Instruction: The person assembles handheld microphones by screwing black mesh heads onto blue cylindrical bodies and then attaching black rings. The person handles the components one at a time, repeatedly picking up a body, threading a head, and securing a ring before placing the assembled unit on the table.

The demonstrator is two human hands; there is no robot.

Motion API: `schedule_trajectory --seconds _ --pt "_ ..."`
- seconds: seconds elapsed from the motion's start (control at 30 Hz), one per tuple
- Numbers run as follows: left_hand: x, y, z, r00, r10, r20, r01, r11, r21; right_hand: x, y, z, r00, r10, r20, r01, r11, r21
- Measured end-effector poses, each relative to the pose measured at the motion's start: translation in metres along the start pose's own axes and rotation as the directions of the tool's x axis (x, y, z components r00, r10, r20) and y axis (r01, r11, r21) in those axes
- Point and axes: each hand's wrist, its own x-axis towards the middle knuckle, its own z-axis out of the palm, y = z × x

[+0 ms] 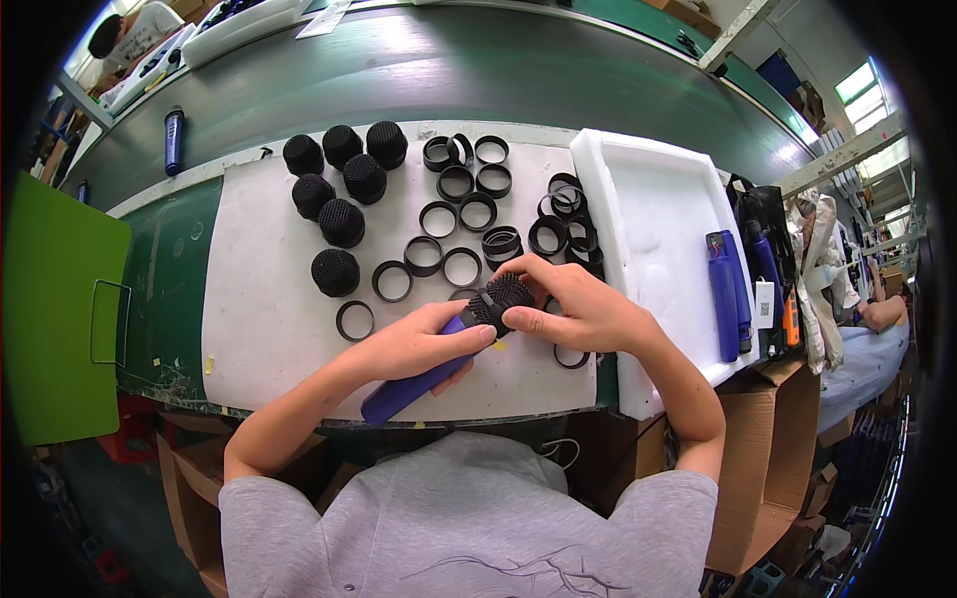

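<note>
A microphone with a blue handle [407,393] slants across the front of the white work sheet. My left hand [429,344] is closed round the upper part of the handle. The fingers of my right hand [578,307] grip its black mesh grille [511,289], thumb on the near side. Where the grille meets the handle is partly covered by my fingers. Black rings [392,281] lie loose around and beyond my hands, some stacked. Farther left stand several black mesh grilles [342,222], apart from both hands.
Right of the sheet, a white foam tray [595,189] holds blue handles [722,299]. A dark conveyor belt [429,70] runs behind, with a blue microphone [173,142] on it. A green panel [60,309] stands left, a cardboard box [743,468] below right. Other people are visible at far left and right.
</note>
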Motion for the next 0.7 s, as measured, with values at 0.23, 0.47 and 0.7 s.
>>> schedule_trajectory --seconds 0.23,0.47,0.7 --pt "0.000 0.000 0.000 1.000 0.006 0.005 -0.006 1.000 0.008 0.001 -0.002 -0.001 1.000 0.020 0.008 -0.020 0.999 -0.035" --pt "0.000 -0.002 0.000 1.000 0.002 0.003 -0.002 1.000 0.015 0.000 -0.001 0.000 1.000 0.008 -0.001 -0.008 1.000 0.008" --pt "-0.001 0.000 0.001 1.000 0.004 0.020 -0.005 1.000 0.030 -0.001 0.005 -0.002 0.995 -0.083 0.057 0.081 0.996 0.028"
